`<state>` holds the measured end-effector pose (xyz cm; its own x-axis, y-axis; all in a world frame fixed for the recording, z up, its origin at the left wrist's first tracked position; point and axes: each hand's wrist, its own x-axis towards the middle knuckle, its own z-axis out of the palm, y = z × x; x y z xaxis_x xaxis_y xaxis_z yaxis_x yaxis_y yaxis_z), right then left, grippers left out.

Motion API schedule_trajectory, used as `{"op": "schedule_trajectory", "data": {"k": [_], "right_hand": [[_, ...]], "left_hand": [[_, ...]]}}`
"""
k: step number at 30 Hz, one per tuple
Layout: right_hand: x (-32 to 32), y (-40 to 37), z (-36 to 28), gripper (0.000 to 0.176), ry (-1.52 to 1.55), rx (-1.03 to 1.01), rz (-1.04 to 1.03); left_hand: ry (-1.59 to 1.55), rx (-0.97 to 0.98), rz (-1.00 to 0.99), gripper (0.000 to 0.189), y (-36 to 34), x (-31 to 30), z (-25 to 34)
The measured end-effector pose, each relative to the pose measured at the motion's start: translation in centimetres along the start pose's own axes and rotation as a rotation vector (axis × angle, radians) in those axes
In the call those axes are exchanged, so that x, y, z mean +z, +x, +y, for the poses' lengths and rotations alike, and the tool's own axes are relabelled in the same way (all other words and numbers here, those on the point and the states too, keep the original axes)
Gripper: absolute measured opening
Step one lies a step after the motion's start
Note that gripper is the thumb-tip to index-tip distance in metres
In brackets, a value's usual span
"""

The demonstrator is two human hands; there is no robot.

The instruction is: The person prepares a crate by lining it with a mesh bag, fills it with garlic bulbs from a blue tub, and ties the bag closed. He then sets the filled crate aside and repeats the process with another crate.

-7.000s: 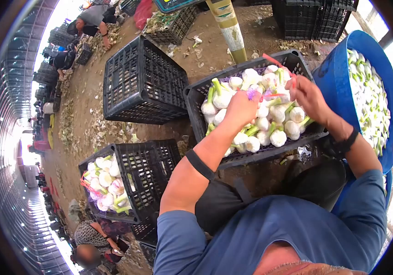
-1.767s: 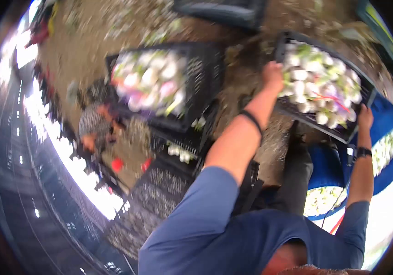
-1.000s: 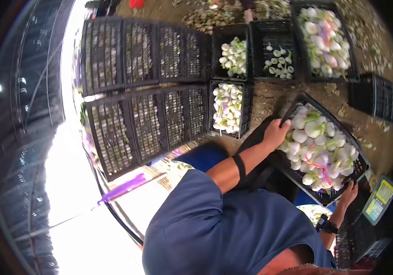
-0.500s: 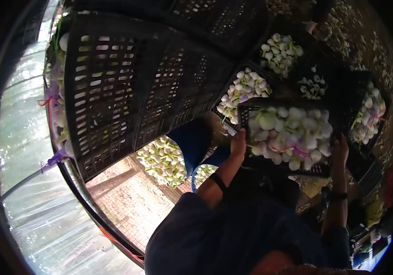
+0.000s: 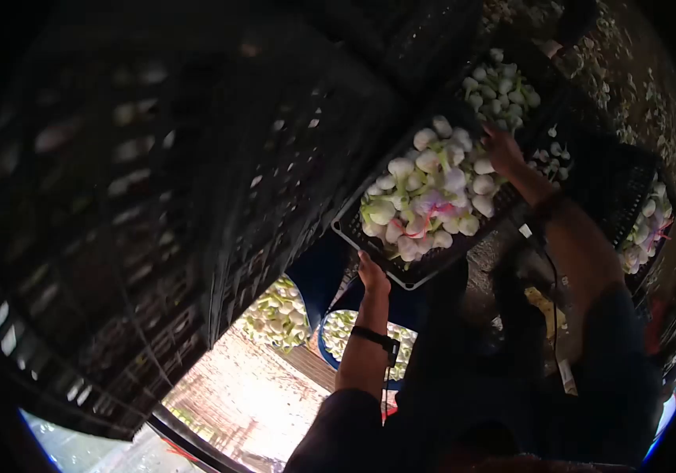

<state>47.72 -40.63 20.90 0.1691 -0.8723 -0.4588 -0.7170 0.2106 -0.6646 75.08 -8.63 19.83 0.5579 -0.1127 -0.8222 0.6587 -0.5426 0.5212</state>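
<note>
A black plastic crate (image 5: 450,257) full of white garlic bulbs (image 5: 426,163) with cut green stems is held up between my hands, turned at an angle beside a tall stack of crates. A pink-red tie and some purple netting lie among the bulbs. My left hand (image 5: 372,275) is closed on the crate's near rim, close to its left corner. On the far right side my right hand (image 5: 502,152) grips the crate, its fingertips partly hidden at the edge.
The black slatted crate stack (image 5: 129,189) fills the left side. Garlic lies in a crate (image 5: 500,91) at the back, in another crate (image 5: 648,226) at right, in a blue-rimmed tub (image 5: 339,334) and in a heap (image 5: 276,315) below. Scraps litter the ground (image 5: 653,94).
The crate has moved left and turned, nearer to the stack. My right hand has gone up to its far side. The stack looms larger as the view shifts.
</note>
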Motion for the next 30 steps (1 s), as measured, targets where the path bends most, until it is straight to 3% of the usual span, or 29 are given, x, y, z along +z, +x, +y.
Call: {"op": "schedule_trajectory", "data": {"k": [2, 7, 8, 12, 13, 15, 16, 17, 19, 20, 21, 23, 25, 27, 30], "right_hand": [[1.8, 1.9, -1.3, 0.044, -0.190, -0.187, 0.016], [1.7, 2.9, -2.4, 0.047, -0.170, -0.117, 0.010], [1.6, 2.9, -2.8, 0.047, -0.132, -0.084, -0.018], [2.7, 3.1, -3.8, 0.046, -0.089, -0.101, -0.041], [3.2, 2.6, -3.6, 0.044, -0.086, -0.123, -0.031], [3.4, 3.4, -2.3, 0.042, -0.035, -0.192, -0.067], [3.1, 3.5, -2.0, 0.043, -0.028, -0.191, -0.112], [2.3, 3.4, -1.5, 0.044, -0.017, -0.185, -0.142], [0.4, 0.1, -0.6, 0.047, -0.047, -0.235, 0.221], [-0.1, -2.1, 0.5, 0.054, -0.022, -0.138, 0.389], [-0.3, -4.5, 1.2, 0.060, -0.049, -0.056, 0.683], [3.9, -8.3, 6.4, 0.069, 0.038, 0.243, 0.750], [1.5, -11.1, 3.9, 0.077, 0.590, 0.538, 0.152], [7.0, -11.2, 6.4, 0.081, 0.639, 0.433, 0.116], [7.8, -10.9, 6.2, 0.078, 0.644, 0.523, 0.127]], "left_hand": [[-0.073, 0.007, -0.026, 0.060, 1.8, 0.3, -0.5], [-0.133, -0.032, -0.135, 0.054, 1.9, 0.0, -0.4], [-0.142, -0.062, -0.085, 0.052, 1.9, 0.0, -0.5], [-0.201, 0.012, -0.102, 0.051, 4.0, -2.5, -4.1], [-0.177, -0.007, -0.102, 0.051, 5.7, -3.5, -5.2], [0.201, 0.240, -0.274, 0.053, 7.6, -6.9, -6.8], [0.221, 0.227, -0.291, 0.053, 6.6, -6.5, -5.8], [0.123, 0.083, -0.271, 0.053, 5.6, -5.7, -4.5], [-0.059, -0.213, -0.219, 0.053, 4.5, -4.4, -2.3], [0.010, -0.240, -0.157, 0.047, 4.7, -4.2, -1.7], [0.091, -0.224, -0.048, 0.041, 4.3, -3.7, -1.1], [0.146, -0.187, -0.005, 0.036, 4.2, -3.3, -0.8], [0.166, -0.184, -0.004, 0.034, 4.0, -3.2, -0.5], [0.193, -0.174, 0.000, 0.033, 4.1, -2.7, -0.1], [0.295, -0.144, -0.054, 0.023, 3.9, -3.0, 0.7]]}}
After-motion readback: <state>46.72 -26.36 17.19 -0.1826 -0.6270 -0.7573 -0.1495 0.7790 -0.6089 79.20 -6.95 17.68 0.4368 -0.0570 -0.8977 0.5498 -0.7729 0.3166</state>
